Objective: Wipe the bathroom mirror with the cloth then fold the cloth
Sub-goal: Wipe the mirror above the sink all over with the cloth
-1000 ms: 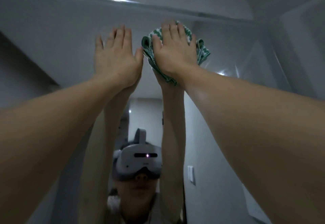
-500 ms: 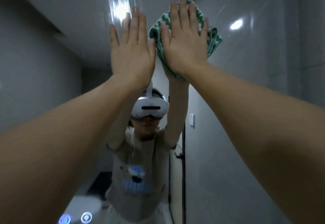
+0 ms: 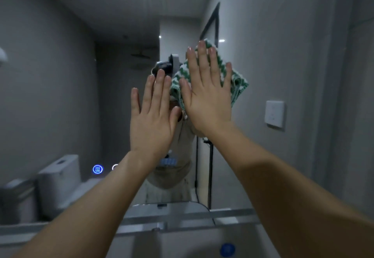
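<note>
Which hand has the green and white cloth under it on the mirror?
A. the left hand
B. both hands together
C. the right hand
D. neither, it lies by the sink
C: the right hand presses the cloth flat on the mirror, while the left hand is bare.

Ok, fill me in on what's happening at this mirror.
A person is wiping the bathroom mirror. The right hand presses a green and white cloth flat against the glass with straight fingers. The left hand is held up flat beside it, empty, at or near the glass. The cloth is bunched under the palm, not yet folded. A sink sits below, and lit round buttons glow low on the mirror.
</note>
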Available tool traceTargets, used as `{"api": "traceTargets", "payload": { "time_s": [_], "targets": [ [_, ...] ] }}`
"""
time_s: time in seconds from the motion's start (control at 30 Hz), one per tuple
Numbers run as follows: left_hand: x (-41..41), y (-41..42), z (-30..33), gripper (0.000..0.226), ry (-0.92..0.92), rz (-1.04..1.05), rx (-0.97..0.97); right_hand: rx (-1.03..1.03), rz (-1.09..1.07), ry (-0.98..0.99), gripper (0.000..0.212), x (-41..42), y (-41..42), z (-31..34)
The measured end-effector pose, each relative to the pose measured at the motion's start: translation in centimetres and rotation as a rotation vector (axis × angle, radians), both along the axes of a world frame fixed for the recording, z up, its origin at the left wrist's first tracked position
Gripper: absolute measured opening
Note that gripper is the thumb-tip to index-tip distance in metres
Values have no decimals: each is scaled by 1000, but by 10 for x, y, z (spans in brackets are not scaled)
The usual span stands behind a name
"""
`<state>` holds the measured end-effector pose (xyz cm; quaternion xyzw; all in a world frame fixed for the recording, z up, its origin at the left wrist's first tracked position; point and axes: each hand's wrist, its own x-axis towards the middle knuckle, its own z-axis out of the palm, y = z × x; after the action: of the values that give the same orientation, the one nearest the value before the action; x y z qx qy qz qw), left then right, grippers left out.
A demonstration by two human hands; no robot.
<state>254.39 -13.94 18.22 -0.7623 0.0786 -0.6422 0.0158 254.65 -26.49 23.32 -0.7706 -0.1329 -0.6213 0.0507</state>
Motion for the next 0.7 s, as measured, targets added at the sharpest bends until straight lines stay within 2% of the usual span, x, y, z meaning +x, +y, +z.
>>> {"api": "traceTargets", "payload": {
  "time_s": [0.2,0.57,0.7],
  "targets": [
    [-2,1,-6,59,40,6,-7,28,-18,16,59,0,2,-31],
    [-5,0,-9,59,98,16,-17,13,-40,96,60,-5,2,-31],
    [-16,6,-4,60,153,8,37,-57,-29,171,60,-16,-5,-25]
  ]
}}
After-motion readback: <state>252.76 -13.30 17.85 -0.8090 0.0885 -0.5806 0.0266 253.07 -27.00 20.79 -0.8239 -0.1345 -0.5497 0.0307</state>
